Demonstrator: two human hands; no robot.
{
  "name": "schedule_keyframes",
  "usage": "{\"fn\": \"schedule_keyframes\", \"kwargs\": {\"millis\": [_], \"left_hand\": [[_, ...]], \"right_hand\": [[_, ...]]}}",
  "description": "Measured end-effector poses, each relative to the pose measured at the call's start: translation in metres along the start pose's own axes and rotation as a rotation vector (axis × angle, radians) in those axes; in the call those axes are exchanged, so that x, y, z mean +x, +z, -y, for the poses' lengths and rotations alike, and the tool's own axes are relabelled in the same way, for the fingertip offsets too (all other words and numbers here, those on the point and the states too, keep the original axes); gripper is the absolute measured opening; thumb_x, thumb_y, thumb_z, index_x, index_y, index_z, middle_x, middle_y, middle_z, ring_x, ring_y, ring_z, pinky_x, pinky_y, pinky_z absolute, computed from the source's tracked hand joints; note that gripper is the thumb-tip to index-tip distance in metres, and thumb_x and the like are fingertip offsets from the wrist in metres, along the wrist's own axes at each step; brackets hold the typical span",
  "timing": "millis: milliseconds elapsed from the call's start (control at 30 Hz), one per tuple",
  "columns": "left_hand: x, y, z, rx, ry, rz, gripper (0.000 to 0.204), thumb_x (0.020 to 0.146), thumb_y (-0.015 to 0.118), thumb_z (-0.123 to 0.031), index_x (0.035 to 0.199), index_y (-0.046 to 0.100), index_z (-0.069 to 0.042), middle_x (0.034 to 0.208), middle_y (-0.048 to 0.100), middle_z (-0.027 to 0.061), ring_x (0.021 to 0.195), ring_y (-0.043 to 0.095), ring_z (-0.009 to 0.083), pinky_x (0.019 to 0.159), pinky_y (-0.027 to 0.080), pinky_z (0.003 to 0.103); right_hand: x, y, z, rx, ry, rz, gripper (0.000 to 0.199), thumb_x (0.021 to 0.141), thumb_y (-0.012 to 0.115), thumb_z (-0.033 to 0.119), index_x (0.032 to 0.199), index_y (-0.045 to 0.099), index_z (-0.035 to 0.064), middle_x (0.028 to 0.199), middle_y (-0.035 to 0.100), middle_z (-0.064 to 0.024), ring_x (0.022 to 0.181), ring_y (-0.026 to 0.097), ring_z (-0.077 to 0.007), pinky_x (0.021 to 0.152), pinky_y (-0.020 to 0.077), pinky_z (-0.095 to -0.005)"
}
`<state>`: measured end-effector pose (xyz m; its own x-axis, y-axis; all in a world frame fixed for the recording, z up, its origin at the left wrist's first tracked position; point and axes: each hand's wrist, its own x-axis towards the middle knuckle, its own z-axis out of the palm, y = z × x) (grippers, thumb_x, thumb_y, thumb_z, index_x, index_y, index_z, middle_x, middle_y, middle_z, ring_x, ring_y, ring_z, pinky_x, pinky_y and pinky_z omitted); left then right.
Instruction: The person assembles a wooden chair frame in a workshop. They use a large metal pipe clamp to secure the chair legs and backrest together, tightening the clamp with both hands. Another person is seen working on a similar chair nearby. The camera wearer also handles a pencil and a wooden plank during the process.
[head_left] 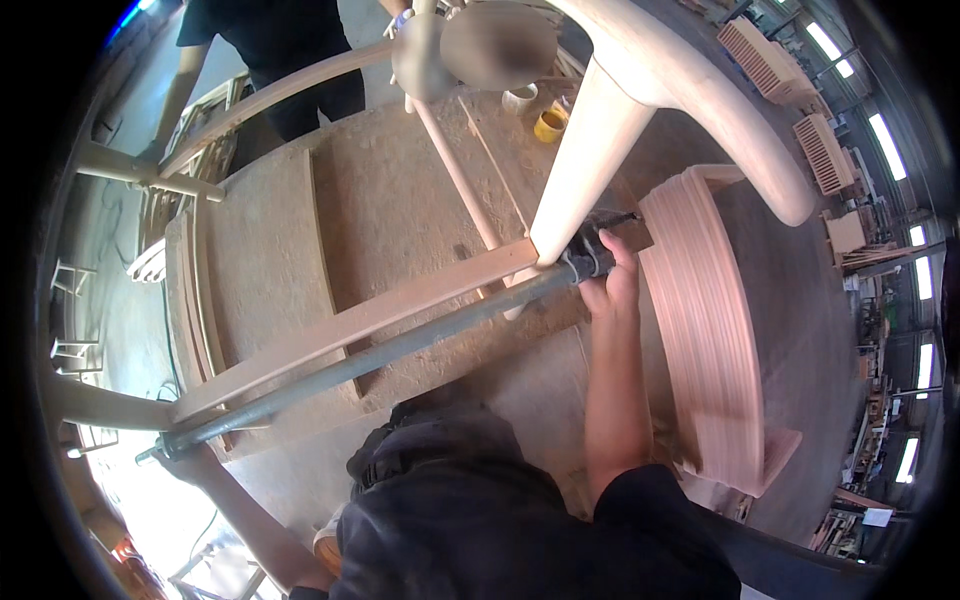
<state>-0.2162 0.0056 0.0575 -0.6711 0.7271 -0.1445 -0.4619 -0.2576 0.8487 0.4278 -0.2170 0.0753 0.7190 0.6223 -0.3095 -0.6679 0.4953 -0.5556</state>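
A long grey pipe clamp (370, 357) lies along the near rail (350, 330) of a pale wooden chair frame. My right hand (612, 275) is closed around the clamp's black head (590, 250), beside the foot of a thick, tapering chair leg (595, 150). At the far left, my left hand (190, 466) grips the other end of the clamp, near another wooden leg (115, 405); its fingers are partly hidden. A thin round stretcher (455, 170) and a curved far rail (275, 98) join the frame's other parts.
Under the frame is a worn wooden work surface (400, 200) with raised strips. A yellow cup (549, 126) and a white cup (519, 97) stand on its far side. To the right is a curved stack of wood strips (705, 330). A co-worker in dark clothes (280, 50) stands across, touching the frame.
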Motion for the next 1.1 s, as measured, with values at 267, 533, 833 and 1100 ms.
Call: {"fn": "schedule_keyframes", "kwargs": {"millis": [267, 533, 833, 1100], "left_hand": [[0.04, -0.052, 0.027, 0.131, 0.026, 0.201, 0.051, 0.101, 0.056, -0.044, 0.131, 0.053, -0.003, 0.132, 0.056, 0.0168, 0.123, 0.057, 0.0307, 0.109, 0.045, 0.049], [0.058, -0.062, 0.023, -0.021, -0.04, 0.095, 0.039, 0.102, 0.059, -0.035, 0.124, 0.062, -0.004, 0.122, 0.064, 0.0121, 0.115, 0.06, 0.0259, 0.103, 0.047, 0.042], [0.017, -0.036, 0.024, -0.107, -0.165, 0.097, 0.047, 0.1, 0.063, -0.038, 0.133, 0.058, -0.005, 0.119, 0.064, 0.0071, 0.11, 0.061, 0.0223, 0.098, 0.049, 0.04], [0.031, -0.042, 0.035, -0.195, -0.112, 0.25, 0.045, 0.103, 0.056, -0.039, 0.136, 0.056, -0.008, 0.12, 0.063, 0.0046, 0.109, 0.06, 0.0208, 0.096, 0.048, 0.039]], "right_hand": [[0.001, -0.008, 0.008, -0.046, 0.003, 0.083, 0.035, 0.091, 0.062, 0.012, 0.124, 0.058, 0.0003, 0.122, 0.064, -0.0157, 0.117, 0.06, -0.029, 0.106, 0.0464, -0.0464], [0.003, -0.016, -0.001, -0.077, -0.025, -0.018, 0.041, 0.088, 0.067, 0.015, 0.126, 0.06, -0.0003, 0.122, 0.065, -0.0138, 0.115, 0.062, -0.0305, 0.103, 0.0483, -0.047], [0.008, -0.019, 0.0, -0.085, -0.025, -0.016, 0.041, 0.098, 0.063, 0.026, 0.132, 0.058, 0.0032, 0.128, 0.065, -0.0104, 0.118, 0.062, -0.0275, 0.102, 0.0501, -0.0459], [0.028, -0.042, 0.014, -0.192, 0.057, 0.168, 0.04, 0.1, 0.063, 0.031, 0.128, 0.06, 0.0026, 0.119, 0.068, -0.0109, 0.11, 0.065, -0.0263, 0.095, 0.0528, -0.0448]]}}
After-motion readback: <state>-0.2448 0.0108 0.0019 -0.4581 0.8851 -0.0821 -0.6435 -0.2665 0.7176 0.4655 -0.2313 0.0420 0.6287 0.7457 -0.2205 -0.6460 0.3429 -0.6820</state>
